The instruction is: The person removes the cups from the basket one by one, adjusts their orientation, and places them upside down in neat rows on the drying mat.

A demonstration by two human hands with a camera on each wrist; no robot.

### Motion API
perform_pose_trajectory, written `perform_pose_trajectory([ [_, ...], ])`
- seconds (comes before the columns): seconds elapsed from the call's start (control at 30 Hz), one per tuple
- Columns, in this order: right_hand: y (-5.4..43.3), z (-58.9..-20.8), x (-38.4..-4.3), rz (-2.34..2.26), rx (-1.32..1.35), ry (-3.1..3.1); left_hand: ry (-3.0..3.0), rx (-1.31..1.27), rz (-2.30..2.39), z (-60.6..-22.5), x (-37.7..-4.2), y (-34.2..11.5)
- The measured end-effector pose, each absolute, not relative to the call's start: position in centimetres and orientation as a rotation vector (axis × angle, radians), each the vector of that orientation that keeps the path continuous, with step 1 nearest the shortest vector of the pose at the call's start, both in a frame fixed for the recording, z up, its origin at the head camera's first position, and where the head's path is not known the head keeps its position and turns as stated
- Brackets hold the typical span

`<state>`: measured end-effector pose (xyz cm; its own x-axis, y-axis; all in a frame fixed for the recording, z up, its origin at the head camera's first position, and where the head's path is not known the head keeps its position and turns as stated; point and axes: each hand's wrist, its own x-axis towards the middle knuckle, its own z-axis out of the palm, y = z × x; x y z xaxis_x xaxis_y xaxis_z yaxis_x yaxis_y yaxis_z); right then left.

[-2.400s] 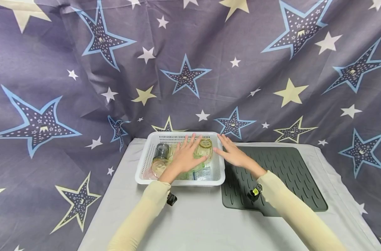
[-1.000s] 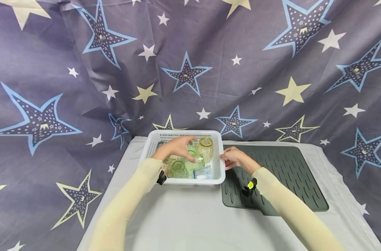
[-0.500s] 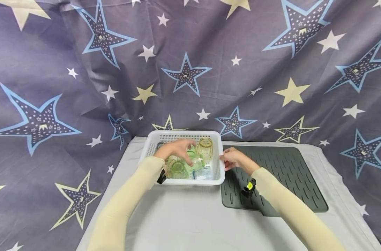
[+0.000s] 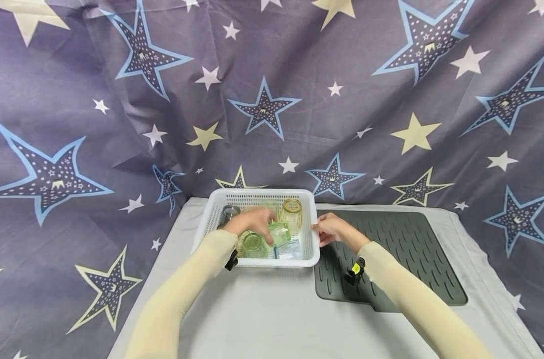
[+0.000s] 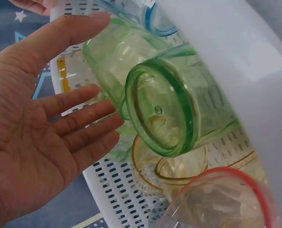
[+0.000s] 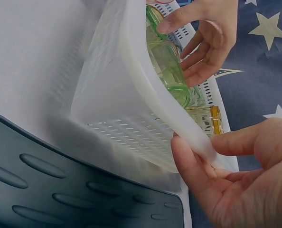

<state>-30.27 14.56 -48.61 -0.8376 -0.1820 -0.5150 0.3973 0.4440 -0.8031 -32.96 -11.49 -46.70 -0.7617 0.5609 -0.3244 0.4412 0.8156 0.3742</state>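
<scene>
A white plastic basket [image 4: 314, 234] holds several tinted glasses. My right hand [image 4: 332, 229] pinches the rim of its right side between thumb and fingers, plain in the right wrist view. My left hand [image 4: 256, 223] is inside the basket, thumb and fingers spread apart beside a green glass [image 4: 279, 233] lying on its side. In the left wrist view its fingers are nearly straight; whether the fingertips touch the glass I cannot tell. Another green glass [image 5: 162, 109] lies nearer that camera, base toward it. An amber glass [image 4: 292, 214] stands in the basket's back right corner.
A blue glass [image 4: 290, 249] lies at the basket's front right, and a dark glass [image 4: 229, 213] sits at the left. A pink-rimmed glass [image 5: 221, 199] is close below the left hand. A dark ridged mat [image 4: 388, 254] lies right of the basket, on the grey-covered table [image 4: 272, 309].
Both hands first hovered spread over the basket. The right hand then took hold of the rim, and the left turned and lowered among the glasses, lately shifting slightly toward the front.
</scene>
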Motion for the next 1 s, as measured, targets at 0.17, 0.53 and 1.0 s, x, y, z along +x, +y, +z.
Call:
perform_pose_trajectory([
  [0.17,14.5,-48.6,-30.3,-1.415,0.192,2.153,2.551,0.736,0.419,-47.1,-33.0,-11.3],
  [0.53,14.4,-48.8,-30.5,-1.420,0.199,2.161,2.534,0.669,0.344,-47.3,-33.8,-10.6],
  [1.0,14.3,-49.0,-30.8,-1.430,0.223,2.156,2.561,0.639,0.138,-46.6,-34.2,-9.2],
])
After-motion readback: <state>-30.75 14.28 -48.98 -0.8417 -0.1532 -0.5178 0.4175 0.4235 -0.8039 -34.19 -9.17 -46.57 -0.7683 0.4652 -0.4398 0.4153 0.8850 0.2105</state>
